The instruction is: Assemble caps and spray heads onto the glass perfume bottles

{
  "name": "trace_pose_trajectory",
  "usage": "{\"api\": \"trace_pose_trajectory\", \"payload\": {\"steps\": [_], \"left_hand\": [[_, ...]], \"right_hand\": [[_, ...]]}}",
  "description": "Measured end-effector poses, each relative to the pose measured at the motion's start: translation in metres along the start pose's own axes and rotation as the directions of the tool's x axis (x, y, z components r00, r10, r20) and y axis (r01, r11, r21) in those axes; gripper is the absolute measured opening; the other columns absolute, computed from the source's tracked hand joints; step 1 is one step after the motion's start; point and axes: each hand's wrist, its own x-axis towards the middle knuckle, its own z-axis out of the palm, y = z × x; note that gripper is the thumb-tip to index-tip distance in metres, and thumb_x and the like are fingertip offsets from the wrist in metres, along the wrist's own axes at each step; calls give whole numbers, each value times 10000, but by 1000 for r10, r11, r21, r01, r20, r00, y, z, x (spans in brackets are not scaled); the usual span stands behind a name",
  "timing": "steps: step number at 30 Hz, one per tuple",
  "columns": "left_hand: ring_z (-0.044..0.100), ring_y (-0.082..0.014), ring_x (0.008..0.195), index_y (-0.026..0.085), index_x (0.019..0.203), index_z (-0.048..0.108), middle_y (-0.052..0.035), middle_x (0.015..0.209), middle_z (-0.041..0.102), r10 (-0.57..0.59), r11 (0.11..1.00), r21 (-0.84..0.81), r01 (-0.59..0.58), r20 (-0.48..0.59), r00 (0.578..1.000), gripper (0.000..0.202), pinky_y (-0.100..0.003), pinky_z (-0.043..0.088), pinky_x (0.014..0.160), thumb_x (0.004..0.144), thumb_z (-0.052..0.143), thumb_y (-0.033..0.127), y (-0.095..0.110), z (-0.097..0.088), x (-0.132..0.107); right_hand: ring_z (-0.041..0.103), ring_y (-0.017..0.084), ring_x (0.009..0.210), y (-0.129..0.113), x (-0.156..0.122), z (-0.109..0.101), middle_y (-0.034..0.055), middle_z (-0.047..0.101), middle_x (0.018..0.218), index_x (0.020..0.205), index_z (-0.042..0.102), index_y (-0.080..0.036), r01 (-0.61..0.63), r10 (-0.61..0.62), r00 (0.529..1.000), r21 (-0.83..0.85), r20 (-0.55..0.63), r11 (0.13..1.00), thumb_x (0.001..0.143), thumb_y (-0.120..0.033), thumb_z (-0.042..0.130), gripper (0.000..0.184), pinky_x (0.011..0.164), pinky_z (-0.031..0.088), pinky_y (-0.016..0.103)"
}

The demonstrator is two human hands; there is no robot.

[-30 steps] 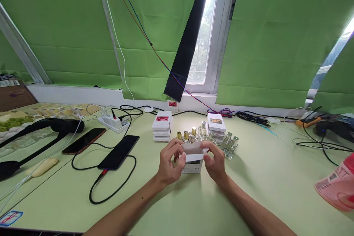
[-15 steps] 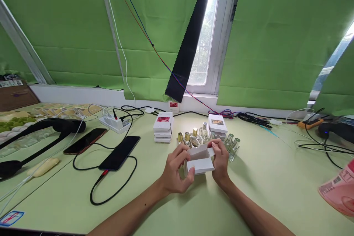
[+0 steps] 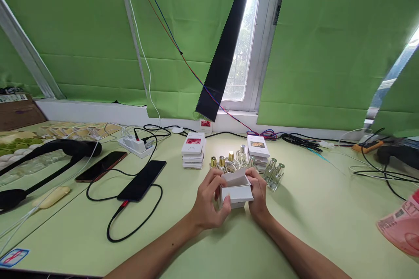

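Observation:
Between my two hands is a small white cardboard box (image 3: 238,194), its end flaps lifted. My left hand (image 3: 211,202) grips its left side, thumb on the near flap. On the right side, the fingers of my right hand (image 3: 258,191) are closed on the box edge by the far flap. Just beyond stand several glass perfume bottles (image 3: 231,162) with gold and silver caps, partly hidden by my hands. Two clear bottles (image 3: 276,177) lean to the right of my right hand. What is inside the box cannot be made out.
Behind the bottles are a stack of white boxes with a red picture (image 3: 193,150) and another stack (image 3: 257,146). To the left lie a black phone (image 3: 142,180) on a cable, a second phone (image 3: 101,166) and a power strip (image 3: 135,145). A pink packet (image 3: 401,226) is at far right.
The right-hand side flap has been folded down, and my right fingers have shifted slightly inward along the box. My left hand keeps its hold.

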Motion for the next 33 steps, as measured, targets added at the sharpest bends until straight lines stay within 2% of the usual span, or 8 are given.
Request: {"api": "trace_pose_trajectory", "payload": {"steps": [11,14,18,21,24,33], "left_hand": [[576,-161,791,219,1070,544,-67,1137,558,-244,968,55,244,-17,970,203,-288,491,638,877,483,213,0,0,0],[576,-175,816,218,1069,531,-52,1066,593,-293,953,73,294,-24,956,170,-297,496,677,910,484,254,1,0,3],[564,-174,763,215,1035,514,-23,924,597,-366,928,83,364,12,931,152,-287,484,652,919,510,313,3,1,5],[562,-172,744,213,1043,522,-17,906,594,-367,923,135,359,37,930,175,-290,473,656,905,538,319,4,1,6],[578,-190,810,211,1072,541,-33,948,600,-337,926,202,321,55,940,199,-307,476,708,893,549,300,5,2,6],[611,-229,933,213,1121,507,-61,1047,623,-319,922,248,298,50,946,265,-348,500,805,894,581,329,8,2,4]], "right_hand": [[357,146,580,0,-4,4,-36,422,644,697,449,-228,70,-67,996,-39,63,997,910,-297,384,233,543,300,267],[347,149,573,2,-6,5,-36,407,636,684,425,-235,103,-98,992,-54,83,993,903,-276,372,229,535,301,268],[367,153,579,5,-7,5,-32,433,641,704,452,-234,115,-107,989,-77,99,990,910,-270,363,228,539,322,268],[375,152,580,7,-7,5,-33,442,643,705,452,-235,108,-102,991,-82,82,991,908,-262,365,222,537,333,264],[378,149,576,7,-8,5,-35,443,640,698,440,-236,112,-106,992,-81,72,990,908,-256,366,223,534,337,260],[354,136,551,8,-10,6,-37,436,618,714,470,-222,197,-181,975,-121,132,973,920,-239,339,244,516,317,256]]}}
